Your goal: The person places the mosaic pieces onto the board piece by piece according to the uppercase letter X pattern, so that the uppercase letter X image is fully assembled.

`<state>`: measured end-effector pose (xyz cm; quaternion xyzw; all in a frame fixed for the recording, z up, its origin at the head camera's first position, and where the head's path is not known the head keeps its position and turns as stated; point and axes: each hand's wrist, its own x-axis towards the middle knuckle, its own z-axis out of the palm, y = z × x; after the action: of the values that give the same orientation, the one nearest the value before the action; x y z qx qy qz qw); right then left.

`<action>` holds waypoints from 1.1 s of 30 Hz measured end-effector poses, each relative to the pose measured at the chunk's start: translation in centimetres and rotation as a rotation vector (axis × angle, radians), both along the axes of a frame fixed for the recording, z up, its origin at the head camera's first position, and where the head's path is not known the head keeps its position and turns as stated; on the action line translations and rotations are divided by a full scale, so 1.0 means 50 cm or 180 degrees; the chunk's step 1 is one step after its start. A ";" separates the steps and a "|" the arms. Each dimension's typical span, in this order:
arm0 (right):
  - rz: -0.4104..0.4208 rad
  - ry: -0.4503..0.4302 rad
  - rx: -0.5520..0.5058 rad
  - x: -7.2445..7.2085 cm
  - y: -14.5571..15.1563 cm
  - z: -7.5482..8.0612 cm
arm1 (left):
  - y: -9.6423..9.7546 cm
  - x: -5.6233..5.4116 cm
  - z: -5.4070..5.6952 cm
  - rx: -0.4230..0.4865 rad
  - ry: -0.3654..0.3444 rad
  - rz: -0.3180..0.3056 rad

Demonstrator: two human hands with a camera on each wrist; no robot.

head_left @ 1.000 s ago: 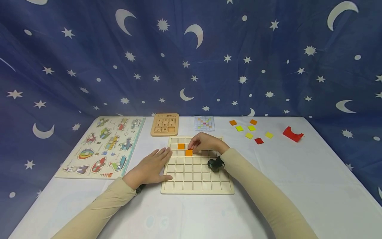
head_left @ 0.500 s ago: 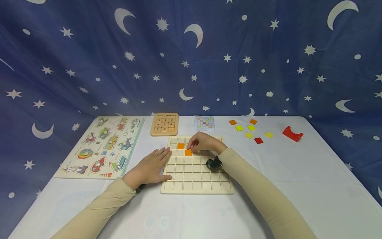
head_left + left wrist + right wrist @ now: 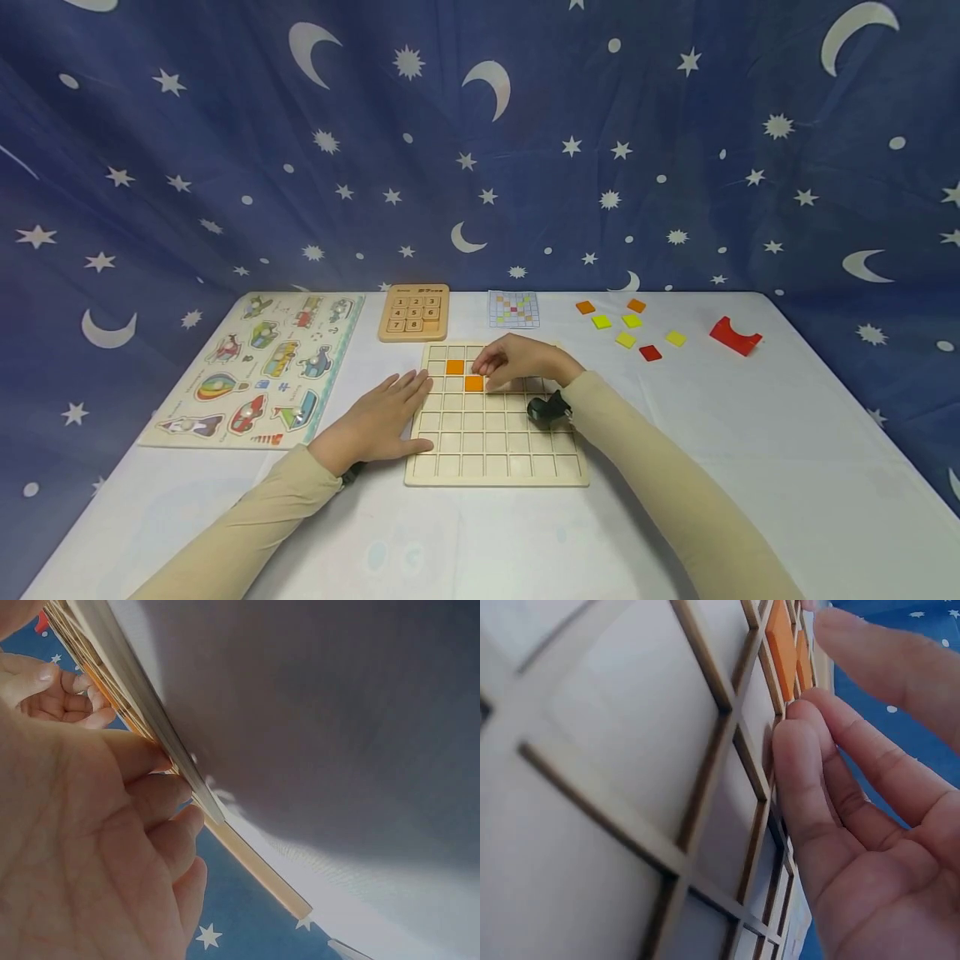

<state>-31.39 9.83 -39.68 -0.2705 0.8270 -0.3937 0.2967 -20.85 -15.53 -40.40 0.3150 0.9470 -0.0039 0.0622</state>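
A pale wooden grid board (image 3: 495, 442) lies flat on the white table. Two orange tiles sit in its cells, one at the upper left (image 3: 454, 367) and the other one column right and one row nearer (image 3: 474, 383). My left hand (image 3: 378, 421) rests along the board's left edge, fingers extended and thumb apart. Over the upper middle of the board is my right hand (image 3: 525, 360), fingers bent and a little parted. Its fingertips are beside the nearer orange tile. In the right wrist view the fingers (image 3: 799, 746) come close to the grid, with no tile visible between them.
Orange, yellow and red tiles (image 3: 626, 340) lie loose at the back right, near a red curved piece (image 3: 737, 337). Behind the board are a patterned card (image 3: 513, 309) and a wooden number puzzle (image 3: 414, 314). A picture puzzle board (image 3: 258, 371) lies to the left.
My right hand has moved slightly rightward, its fingers and thumb parting beside the nearer orange tile, which stays in its cell. The left hand has not moved.
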 end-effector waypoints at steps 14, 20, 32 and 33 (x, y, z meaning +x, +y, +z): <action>0.0137 -0.0066 -0.0302 0.004 0.039 0.004 | -0.001 -0.002 -0.001 -0.0001 -0.0030 0.0022; 0.0000 -0.0140 -0.0400 0.005 0.073 0.001 | -0.002 -0.001 0.002 -0.0001 -0.0017 -0.0017; -0.0294 0.0062 -0.0566 0.030 0.145 0.008 | -0.004 -0.003 -0.006 0.0000 -0.0014 -0.0005; -0.0333 0.0083 -0.0581 0.034 0.150 0.009 | -0.004 -0.003 -0.006 -0.0001 -0.0023 -0.0001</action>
<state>-29.71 17.36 -39.22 -0.2579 0.8045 -0.4787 0.2390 -20.98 -15.72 -40.69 0.3152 0.9467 -0.0029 0.0655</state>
